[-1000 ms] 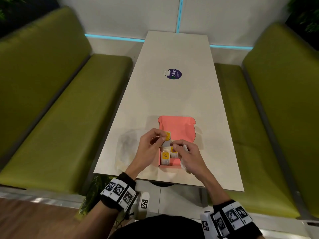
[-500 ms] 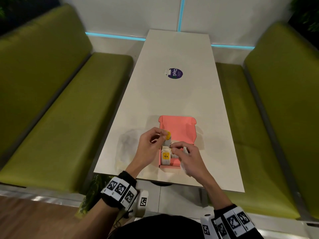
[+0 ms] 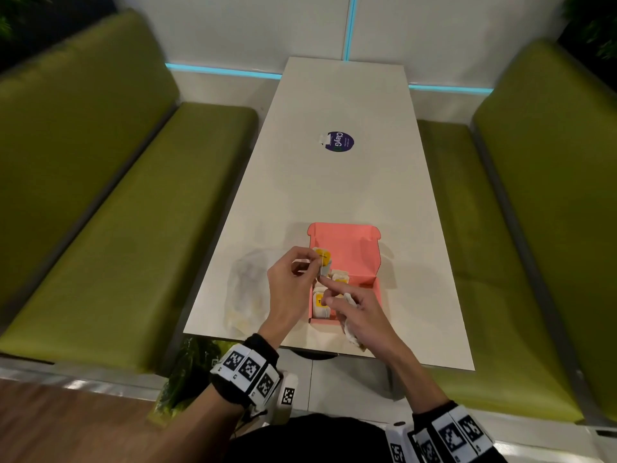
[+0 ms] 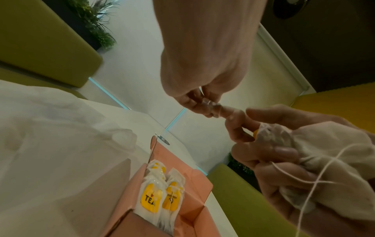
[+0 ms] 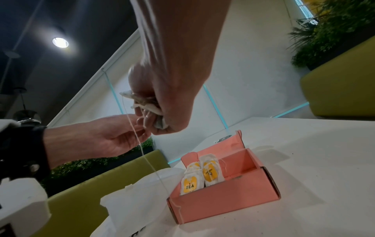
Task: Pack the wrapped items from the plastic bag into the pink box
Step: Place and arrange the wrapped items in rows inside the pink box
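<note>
- Left hand (image 3: 289, 285) pinches one wrapped tea bag (image 3: 324, 260) over the pink box (image 3: 362, 253).
- Right hand (image 3: 357, 307) fingers curled round a crumpled tea-bag bunch (image 4: 316, 152), strings trailing.
- Light, soft, tangle-prone; hold wrapper edges, not strings.

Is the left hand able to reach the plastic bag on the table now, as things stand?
Probably not freely: the left hand pinches a tea bag above the pink box. The plastic bag lies just beside it, uncovered.

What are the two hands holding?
The left hand pinches a tea bag by its edge. The right hand clutches bunched tea bags in its palm.
</note>
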